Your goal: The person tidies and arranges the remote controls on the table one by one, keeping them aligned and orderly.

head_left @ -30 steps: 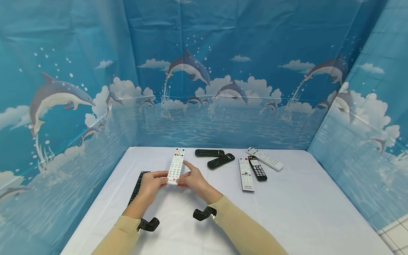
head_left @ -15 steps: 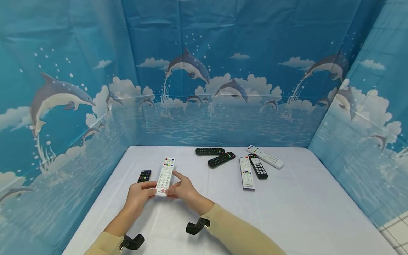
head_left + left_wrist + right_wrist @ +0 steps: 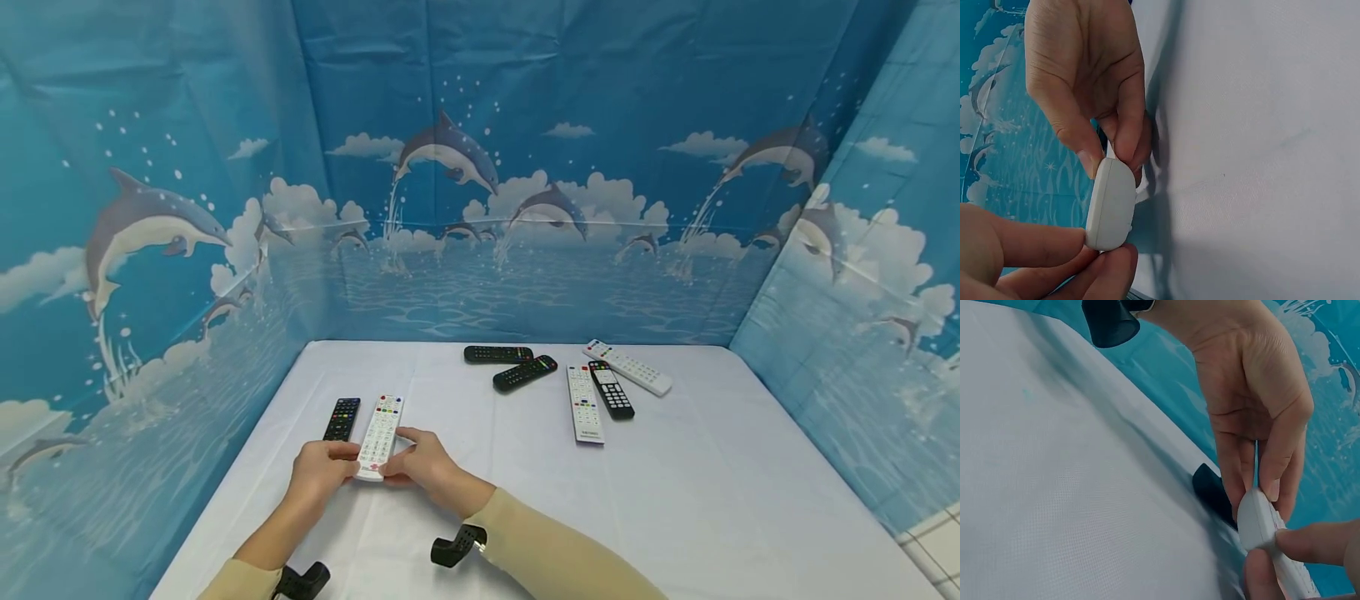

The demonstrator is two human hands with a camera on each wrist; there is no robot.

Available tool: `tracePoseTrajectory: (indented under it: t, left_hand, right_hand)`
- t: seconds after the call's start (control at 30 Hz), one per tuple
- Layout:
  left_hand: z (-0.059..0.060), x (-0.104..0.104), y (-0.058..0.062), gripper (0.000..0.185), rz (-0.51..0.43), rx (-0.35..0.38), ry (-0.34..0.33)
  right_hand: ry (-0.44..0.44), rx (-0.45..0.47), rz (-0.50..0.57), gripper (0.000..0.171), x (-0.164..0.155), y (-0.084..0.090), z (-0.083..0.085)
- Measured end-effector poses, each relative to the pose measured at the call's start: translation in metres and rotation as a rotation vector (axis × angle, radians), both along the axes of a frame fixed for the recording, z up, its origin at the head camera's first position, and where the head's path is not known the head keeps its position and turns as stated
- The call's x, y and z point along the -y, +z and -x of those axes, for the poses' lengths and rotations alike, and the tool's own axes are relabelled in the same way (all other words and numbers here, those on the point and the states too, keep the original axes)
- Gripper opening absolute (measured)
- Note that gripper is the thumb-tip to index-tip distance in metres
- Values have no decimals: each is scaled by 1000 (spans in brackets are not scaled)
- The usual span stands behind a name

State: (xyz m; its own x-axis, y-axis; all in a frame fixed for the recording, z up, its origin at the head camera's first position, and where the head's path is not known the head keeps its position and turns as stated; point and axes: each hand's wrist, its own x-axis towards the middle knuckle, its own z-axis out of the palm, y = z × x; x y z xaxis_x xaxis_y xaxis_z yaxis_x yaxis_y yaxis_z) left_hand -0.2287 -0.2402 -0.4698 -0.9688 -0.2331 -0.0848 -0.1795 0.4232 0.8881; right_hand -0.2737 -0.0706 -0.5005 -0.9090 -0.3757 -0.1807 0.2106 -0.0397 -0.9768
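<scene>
A white remote control (image 3: 380,437) with colored buttons is held by its near end between both hands at the left of the table. My left hand (image 3: 318,477) pinches its left edge. On the right edge, my right hand (image 3: 431,471) does likewise, thumb and fingers curled around it. Both wrist views show the rounded end of the white remote (image 3: 1112,203) between the fingertips of the two hands. Just left of it lies a black remote control (image 3: 342,418), its near end partly hidden by the left hand.
Two black remotes, one (image 3: 498,355) behind the other (image 3: 525,373), lie at the back middle. Right of them are a white remote (image 3: 585,406), a black remote (image 3: 612,392) and another white remote (image 3: 633,369). A dolphin-print curtain (image 3: 480,275) surrounds the white table (image 3: 712,500).
Both hands have carried the white remote left and toward the person, lowering it beside the black remote. More of that black remote shows than a second ago.
</scene>
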Motion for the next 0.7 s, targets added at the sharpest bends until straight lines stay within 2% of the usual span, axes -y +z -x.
tracePoseTrajectory:
  t: [0.3, 0.43, 0.7]
  left_hand:
    - [-8, -4, 4, 31, 177, 60, -68]
    - [-10, -3, 6, 35, 180, 96, -83]
    - [-10, 1, 6, 38, 180, 135, -81]
  right_hand:
    - [11, -118, -185, 83, 6, -3, -3]
    - [-1, -156, -246, 81, 9, -3, -4]
    - [-9, -188, -276, 82, 13, -4, -7]
